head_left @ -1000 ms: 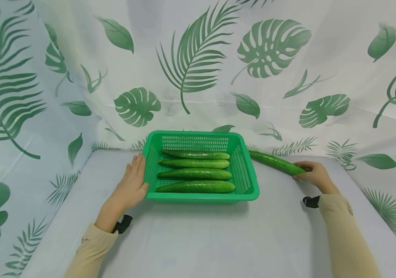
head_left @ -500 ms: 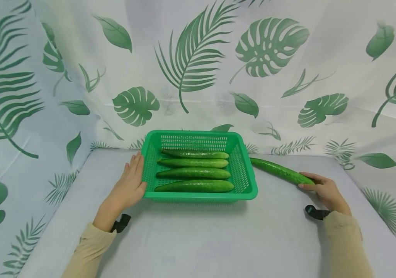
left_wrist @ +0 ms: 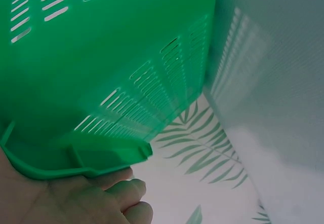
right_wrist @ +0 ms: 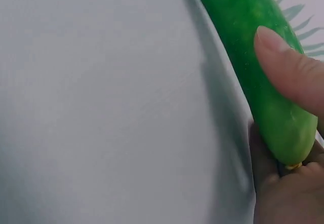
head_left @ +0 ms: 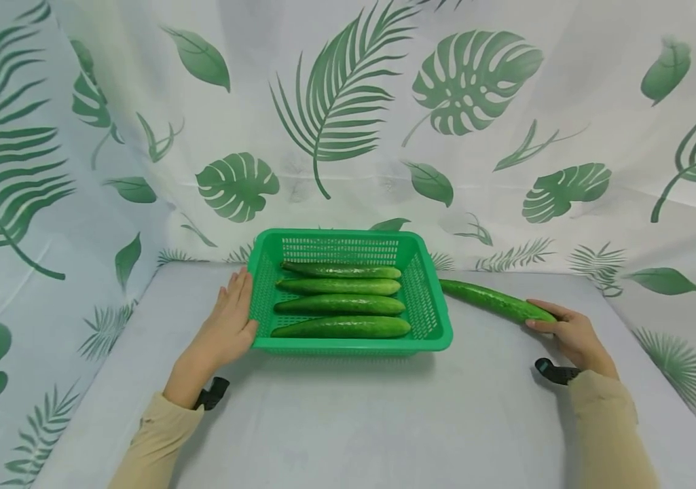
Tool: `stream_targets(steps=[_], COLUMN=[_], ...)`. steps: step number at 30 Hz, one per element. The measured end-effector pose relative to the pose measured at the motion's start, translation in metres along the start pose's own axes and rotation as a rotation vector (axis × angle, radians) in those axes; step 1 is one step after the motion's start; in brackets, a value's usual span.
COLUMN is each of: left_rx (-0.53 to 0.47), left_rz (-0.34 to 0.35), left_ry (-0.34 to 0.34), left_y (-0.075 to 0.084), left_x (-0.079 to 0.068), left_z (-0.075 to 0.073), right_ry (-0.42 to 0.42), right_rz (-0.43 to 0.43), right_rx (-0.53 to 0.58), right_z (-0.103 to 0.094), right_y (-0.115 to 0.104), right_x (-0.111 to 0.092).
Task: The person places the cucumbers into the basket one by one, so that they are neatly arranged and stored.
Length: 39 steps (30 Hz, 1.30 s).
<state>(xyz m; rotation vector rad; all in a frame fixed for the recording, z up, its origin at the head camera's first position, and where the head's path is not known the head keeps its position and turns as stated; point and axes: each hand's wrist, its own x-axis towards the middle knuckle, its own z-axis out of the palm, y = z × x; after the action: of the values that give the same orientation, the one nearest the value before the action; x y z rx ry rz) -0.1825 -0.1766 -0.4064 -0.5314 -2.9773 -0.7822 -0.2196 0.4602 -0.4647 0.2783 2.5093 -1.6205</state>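
A green plastic basket [head_left: 348, 345] stands at the back middle of the table with several cucumbers [head_left: 341, 328] lying side by side in it. My left hand [head_left: 223, 331] rests with straight fingers against the basket's left side; the left wrist view shows the palm at the basket's rim [left_wrist: 61, 173]. To the right of the basket lies one more cucumber [head_left: 494, 300], slanting down toward the right. My right hand [head_left: 574, 337] grips its right end, thumb [right_wrist: 288, 67] on top and fingers underneath. The far end of this cucumber is partly hidden behind the basket's right side.
The table [head_left: 348, 421] has a pale cloth surface. A white curtain [head_left: 348, 136] printed with green leaves hangs close behind the basket and along both sides. Black wrist cameras [head_left: 555, 372] sit under the sleeves.
My right hand has moved right and a little nearer, drawing the cucumber's end along with it, then nearly stopped. The left hand and the basket have stayed in place.
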Motion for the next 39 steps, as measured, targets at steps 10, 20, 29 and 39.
stream_targets(steps=[10,20,29,39], left_rx=[0.0,-0.01,0.004,-0.001], left_rz=[0.0,0.008,0.009,0.007], left_ry=[-0.002,-0.002,-0.002,-0.003], left_y=[-0.001,-0.002,-0.002,-0.002], left_x=[-0.001,0.001,0.001,0.001], left_z=[-0.001,0.001,0.001,0.001], right_ry=[0.072,0.259,0.308,0.213], right_rz=[-0.091,-0.199,-0.405,-0.644], right_rx=[-0.174,-0.178,0.094,0.232], right_z=[-0.004,-0.02,0.005,0.069], right_y=[-0.045,-0.106,-0.166,-0.218], right_x=[-0.022,-0.057,-0.082,-0.087])
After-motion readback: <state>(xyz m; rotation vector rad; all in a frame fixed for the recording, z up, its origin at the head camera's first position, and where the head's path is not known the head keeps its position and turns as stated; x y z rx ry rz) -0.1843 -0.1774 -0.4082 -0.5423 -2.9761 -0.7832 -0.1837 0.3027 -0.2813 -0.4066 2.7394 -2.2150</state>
